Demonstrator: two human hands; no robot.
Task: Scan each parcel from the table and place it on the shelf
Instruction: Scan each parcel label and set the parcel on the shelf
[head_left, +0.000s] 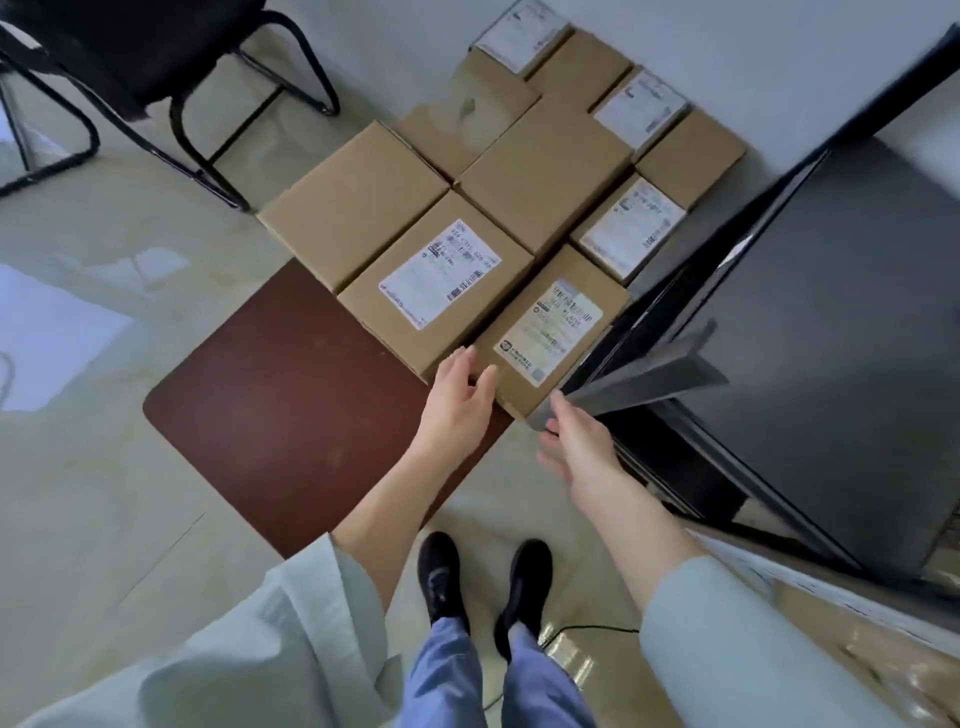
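Parcels, brown cardboard boxes (519, 171), crowd the dark red table (291, 405), mostly unshelved. Left hand (460, 402) and right hand (574, 449), fingers relaxed, touch the nearest labelled box (550, 332), holding nothing.

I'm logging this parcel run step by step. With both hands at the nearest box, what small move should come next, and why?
Probably close both hands on the nearest parcel and lift it. The left hand already touches its near-left corner, the right hand hovers open by its near-right corner, and neither grips yet.
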